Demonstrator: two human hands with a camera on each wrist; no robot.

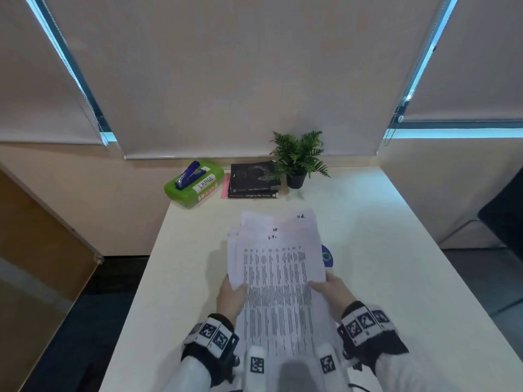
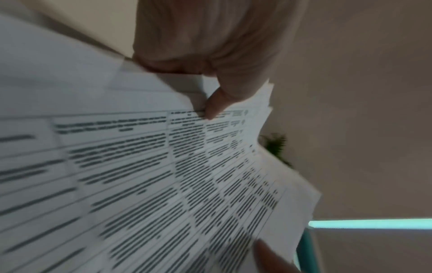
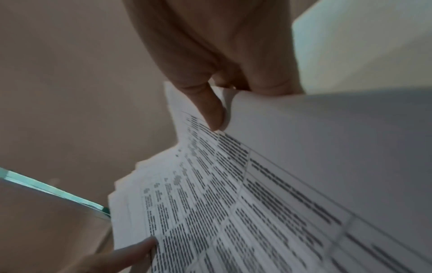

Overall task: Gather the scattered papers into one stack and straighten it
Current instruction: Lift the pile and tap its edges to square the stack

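Observation:
A stack of printed papers (image 1: 276, 267) is held up above the white table (image 1: 382, 250), its sheets fanned unevenly at the far end. My left hand (image 1: 232, 295) grips the stack's left edge, thumb on top of the print. My right hand (image 1: 331, 290) grips the right edge the same way. In the left wrist view my left hand (image 2: 210, 88) pinches the papers (image 2: 163, 175) with the thumb on the top sheet. In the right wrist view my right hand (image 3: 210, 103) pinches the papers (image 3: 233, 203), and the other hand's thumb (image 3: 131, 251) shows at the opposite edge.
At the table's far end stand a green box (image 1: 194, 185) with a blue stapler (image 1: 189, 174) on it, two dark books (image 1: 253, 179) and a potted fern (image 1: 298, 157). A blue round object (image 1: 328, 256) peeks out from under the papers' right side. A dark chair (image 1: 503, 219) stands at the right.

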